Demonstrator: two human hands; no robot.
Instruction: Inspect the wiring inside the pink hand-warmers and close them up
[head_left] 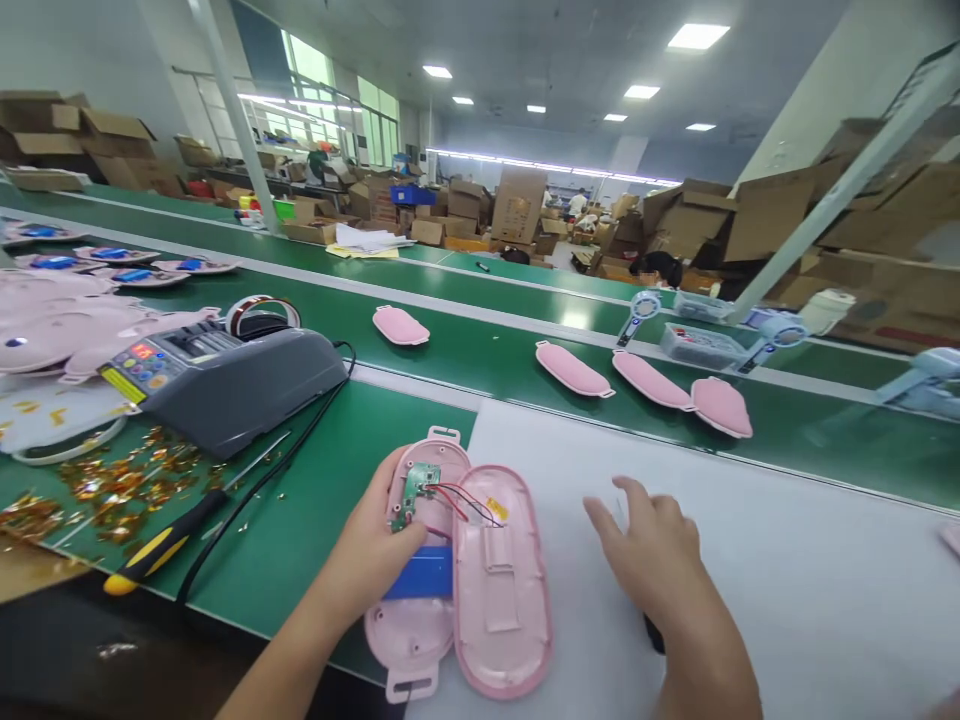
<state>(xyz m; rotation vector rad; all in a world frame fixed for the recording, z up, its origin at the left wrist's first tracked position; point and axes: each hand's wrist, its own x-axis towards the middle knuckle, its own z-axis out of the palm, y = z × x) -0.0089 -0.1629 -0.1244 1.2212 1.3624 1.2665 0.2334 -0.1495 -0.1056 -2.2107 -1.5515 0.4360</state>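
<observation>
My left hand (375,550) grips a pink oval plastic casing half (409,635), its thumb pressing near the green circuit board (420,490) inside. A blue battery pack (424,573) lies across that half. Against its right side leans the other pink half (499,600), hollow side up, with thin red and black wires (461,497) running over to it. Above the white sheet (570,640), my right hand (656,545) has thumb and forefinger apart and the other fingers curled. A thin pale sliver shows between them and a dark end below the palm; the object is mostly hidden.
On the left stand a grey tape dispenser (240,385), a yellow-black screwdriver (169,540) and amber tape scraps (142,480). Pink casings (574,369) lie along the green bench. Handheld fans (640,318) and a clear plastic box (701,345) sit at the right. Cardboard boxes (517,205) stand behind.
</observation>
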